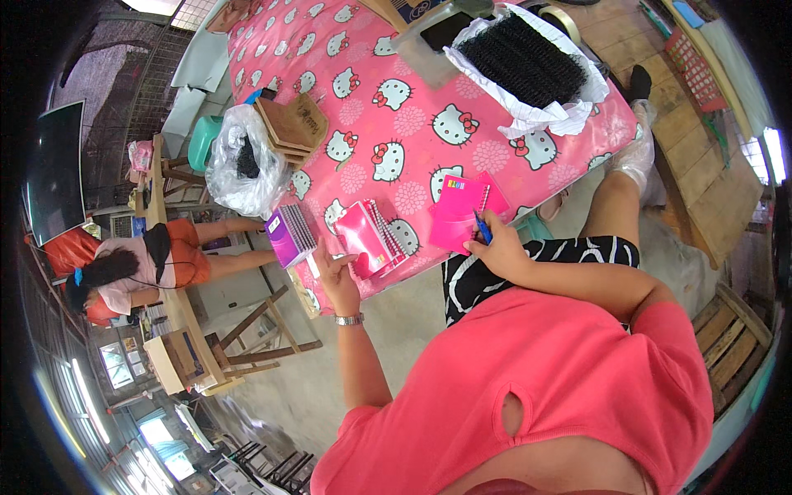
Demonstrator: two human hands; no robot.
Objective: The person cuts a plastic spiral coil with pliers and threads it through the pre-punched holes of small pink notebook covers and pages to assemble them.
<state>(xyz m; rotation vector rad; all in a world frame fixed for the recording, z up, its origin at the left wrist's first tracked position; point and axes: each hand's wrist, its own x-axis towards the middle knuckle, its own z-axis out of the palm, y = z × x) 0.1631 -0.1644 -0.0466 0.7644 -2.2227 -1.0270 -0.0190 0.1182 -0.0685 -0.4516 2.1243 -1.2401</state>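
My right hand (pixel 500 252) is closed around a blue pen (pixel 483 228) at the table's near edge. Beside it lie bright pink notebooks (pixel 459 202), overlapping, the top one spiral-bound. My left hand (pixel 337 276), fingers apart and partly stretched out, is next to a stack of pink spiral notebooks (pixel 364 239); whether a fingertip touches them I cannot tell. A stack of purple spiral notebooks (pixel 289 235) lies just left of that hand. All of these rest on a pink tablecloth (pixel 410 124) patterned with white cat faces.
Black curly bundles (pixel 524 62) lie on white paper at the far right, beside a plastic container (pixel 429 58). A clear plastic bag (pixel 239 177) and stacked brown boards (pixel 289 128) sit at the left. Another person (pixel 140 264) bends over a wooden bench beyond.
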